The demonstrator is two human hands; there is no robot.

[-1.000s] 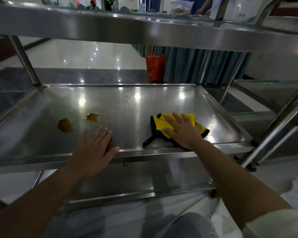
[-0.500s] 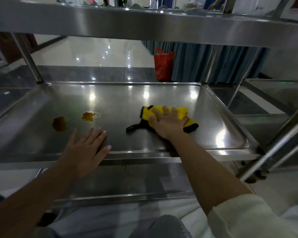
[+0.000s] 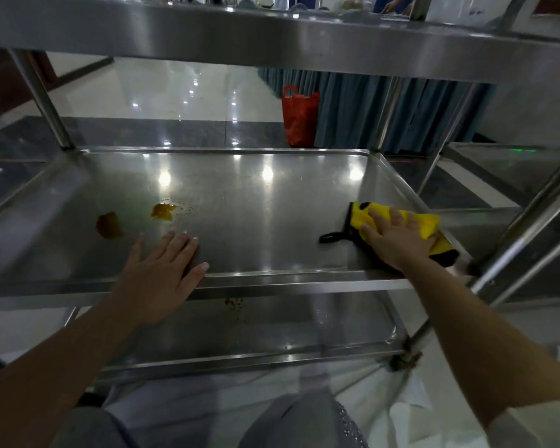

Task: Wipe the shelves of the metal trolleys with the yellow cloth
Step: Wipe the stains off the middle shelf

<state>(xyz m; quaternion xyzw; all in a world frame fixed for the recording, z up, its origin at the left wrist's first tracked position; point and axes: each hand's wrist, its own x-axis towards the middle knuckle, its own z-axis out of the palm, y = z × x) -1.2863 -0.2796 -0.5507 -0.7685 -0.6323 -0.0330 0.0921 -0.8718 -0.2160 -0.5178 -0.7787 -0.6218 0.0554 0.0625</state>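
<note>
The metal trolley's middle shelf (image 3: 240, 195) lies in front of me. A yellow cloth (image 3: 429, 223) with black trim sits at its near right corner, and my right hand (image 3: 396, 242) presses flat on top of it. My left hand (image 3: 160, 273) rests palm down, fingers spread, on the shelf's front rim at left of centre. Two orange-brown stains mark the shelf's left half: a brighter one (image 3: 163, 211) and a darker one (image 3: 109, 225) just beyond my left fingertips.
The top shelf (image 3: 272, 30) spans overhead. The bottom shelf (image 3: 272, 331) below carries small brown specks (image 3: 235, 303). Upright posts stand at the corners. A red bag (image 3: 299, 119) stands on the floor beyond, by blue curtains. Another trolley is at right.
My right hand has slid the yellow cloth to the right, from the shelf's middle toward its near right corner. My left hand has stayed on the front rim.
</note>
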